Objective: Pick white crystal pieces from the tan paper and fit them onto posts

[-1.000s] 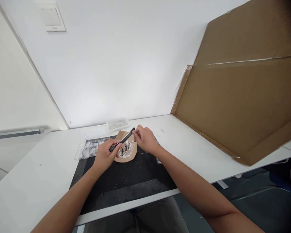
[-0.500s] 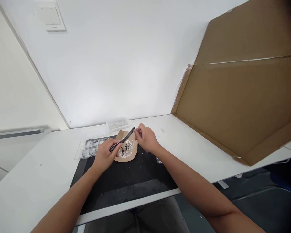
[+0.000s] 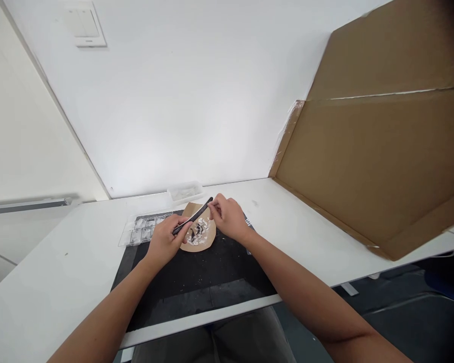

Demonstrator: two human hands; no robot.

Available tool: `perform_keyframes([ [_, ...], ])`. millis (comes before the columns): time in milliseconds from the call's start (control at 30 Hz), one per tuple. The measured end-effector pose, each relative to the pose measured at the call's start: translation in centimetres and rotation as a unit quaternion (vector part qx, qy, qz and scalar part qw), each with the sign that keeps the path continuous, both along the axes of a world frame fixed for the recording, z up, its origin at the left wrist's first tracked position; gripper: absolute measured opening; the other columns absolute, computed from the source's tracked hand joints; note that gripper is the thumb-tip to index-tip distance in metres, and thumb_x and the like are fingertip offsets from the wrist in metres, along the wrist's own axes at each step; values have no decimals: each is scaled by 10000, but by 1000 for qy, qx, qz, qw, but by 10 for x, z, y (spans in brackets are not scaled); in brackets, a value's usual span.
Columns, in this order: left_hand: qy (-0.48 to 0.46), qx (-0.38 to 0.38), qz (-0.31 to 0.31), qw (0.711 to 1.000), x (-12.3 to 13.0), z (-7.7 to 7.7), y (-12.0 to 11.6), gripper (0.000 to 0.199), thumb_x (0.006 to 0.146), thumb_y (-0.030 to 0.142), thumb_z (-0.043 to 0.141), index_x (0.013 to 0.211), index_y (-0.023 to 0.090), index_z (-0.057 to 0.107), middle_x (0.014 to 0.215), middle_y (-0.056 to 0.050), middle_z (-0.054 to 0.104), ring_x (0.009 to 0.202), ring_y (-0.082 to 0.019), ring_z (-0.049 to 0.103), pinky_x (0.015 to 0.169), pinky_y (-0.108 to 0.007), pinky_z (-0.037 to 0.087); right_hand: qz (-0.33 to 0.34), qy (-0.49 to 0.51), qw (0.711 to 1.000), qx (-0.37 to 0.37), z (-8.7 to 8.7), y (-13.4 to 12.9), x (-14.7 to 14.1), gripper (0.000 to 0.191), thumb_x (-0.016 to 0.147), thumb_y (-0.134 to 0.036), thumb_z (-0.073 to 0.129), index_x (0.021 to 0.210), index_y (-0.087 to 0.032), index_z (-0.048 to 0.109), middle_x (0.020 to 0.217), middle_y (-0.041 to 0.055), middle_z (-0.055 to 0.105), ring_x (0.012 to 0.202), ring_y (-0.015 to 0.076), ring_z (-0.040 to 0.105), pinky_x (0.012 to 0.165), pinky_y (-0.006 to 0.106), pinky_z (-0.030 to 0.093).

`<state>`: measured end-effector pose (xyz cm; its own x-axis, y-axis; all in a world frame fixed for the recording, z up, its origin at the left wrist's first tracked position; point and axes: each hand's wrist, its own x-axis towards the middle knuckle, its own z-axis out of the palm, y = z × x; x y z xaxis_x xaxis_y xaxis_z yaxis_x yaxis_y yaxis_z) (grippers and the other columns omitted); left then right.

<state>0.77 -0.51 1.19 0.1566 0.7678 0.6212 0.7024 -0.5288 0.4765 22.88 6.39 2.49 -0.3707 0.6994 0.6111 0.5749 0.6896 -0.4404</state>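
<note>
A long, narrow, slightly curved black strip [image 3: 200,214] with a pale streak along one side slants up and away between my hands. My left hand [image 3: 167,235] is closed round its near end, the thumb lying along it. At the far end, the fingertips of my right hand [image 3: 227,216] are pinched together against the strip; whether a small piece sits between them cannot be made out. Beneath it lies a rounded sheet of brown paper [image 3: 208,244], strewn with white scraps [image 3: 200,229] and a few dark slivers.
A black mat [image 3: 196,282] covers part of the white table [image 3: 53,272]. Behind my left hand sits a clear compartment box [image 3: 142,229] with pale contents. Near the wall is a small translucent tray [image 3: 184,193]. A large cardboard sheet [image 3: 374,166] stands at the right.
Both hands keep their hold on the strip, with only slight finger movement at its far end. The whole view has shifted slightly to the right.
</note>
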Motion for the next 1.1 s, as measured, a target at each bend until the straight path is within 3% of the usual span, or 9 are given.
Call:
perform_keyframes([
  [167, 2, -3, -6, 1000, 1, 0, -1, 204, 995, 376, 550, 1027, 233, 690, 731, 11, 689, 640, -157, 657, 683, -294, 485, -9, 34, 999, -20, -2, 7, 6, 108, 1030, -288, 464, 931, -245, 456, 707, -34, 724, 603, 171, 638, 633, 285, 397],
  [300, 6, -2, -6, 1000, 0, 1, -1, 200, 997, 371, 545, 1014, 235, 692, 714, 13, 680, 674, -166, 665, 702, -295, 484, 67, -4, 998, 12, -7, -8, -10, 124, 1019, -254, 485, 898, -241, 464, 690, -49, 709, 581, 152, 620, 783, 315, 425],
  [400, 5, 3, -3, 1000, -1, 1, 0, 191, 995, 366, 551, 1023, 236, 688, 773, 7, 701, 684, -158, 667, 714, -293, 485, 80, -25, 996, 37, -9, -18, -20, 134, 1011, -254, 503, 881, -239, 474, 696, -40, 708, 617, 163, 627, 860, 346, 416],
  [667, 12, 8, -2, 1000, 1, -1, 1, 184, 992, 363, 562, 1011, 226, 684, 770, 6, 679, 712, -160, 664, 712, -288, 473, 0, 59, 998, -19, -3, 0, -2, 136, 1028, -306, 466, 907, -246, 461, 684, -31, 710, 576, 169, 630, 618, 286, 405],
  [800, 14, 4, -7, 1000, 1, -1, 0, 178, 997, 351, 555, 1016, 226, 680, 769, 11, 681, 660, -141, 646, 698, -283, 471, -3, 86, 996, -31, -5, 1, -2, 147, 1029, -316, 465, 901, -248, 450, 673, -39, 707, 561, 160, 629, 603, 278, 404],
  [967, 18, 5, -6, 1000, -1, 0, 1, 172, 998, 344, 554, 1031, 234, 683, 790, 9, 685, 702, -150, 657, 718, -288, 474, 66, 16, 998, 2, -9, -17, -21, 121, 1026, -272, 474, 910, -238, 490, 680, -38, 710, 598, 161, 636, 832, 339, 433],
  [1100, 21, 6, -4, 1000, -1, 0, 1, 183, 1002, 350, 544, 1044, 235, 681, 804, 4, 683, 707, -154, 657, 719, -292, 475, 40, 0, 999, 16, -7, -19, -21, 116, 1029, -277, 465, 927, -233, 497, 690, -28, 713, 602, 167, 635, 865, 357, 412],
])
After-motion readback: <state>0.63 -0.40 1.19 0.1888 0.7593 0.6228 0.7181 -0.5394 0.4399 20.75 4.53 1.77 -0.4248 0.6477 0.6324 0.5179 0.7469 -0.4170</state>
